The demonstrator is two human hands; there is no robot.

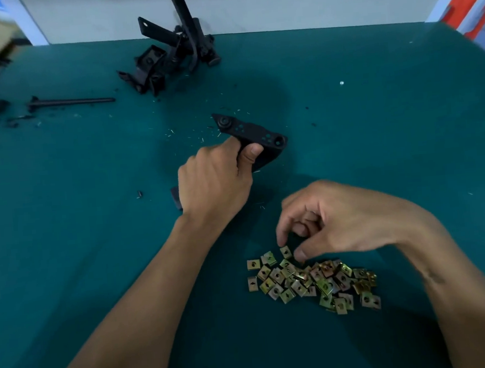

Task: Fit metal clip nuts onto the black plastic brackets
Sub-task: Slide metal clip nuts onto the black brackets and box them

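Our left hand grips a bracket; our right hand, fingers loosely curled, touches the nuts just below it.

I am seeing a dark teal worktop showing plain, without pattern. The bracket is showing matt black, teal dots peeking through its holes. The clip nuts are gleaming yellow-gold with pinkish tints. At the far edge, the bracket pile is looking black.
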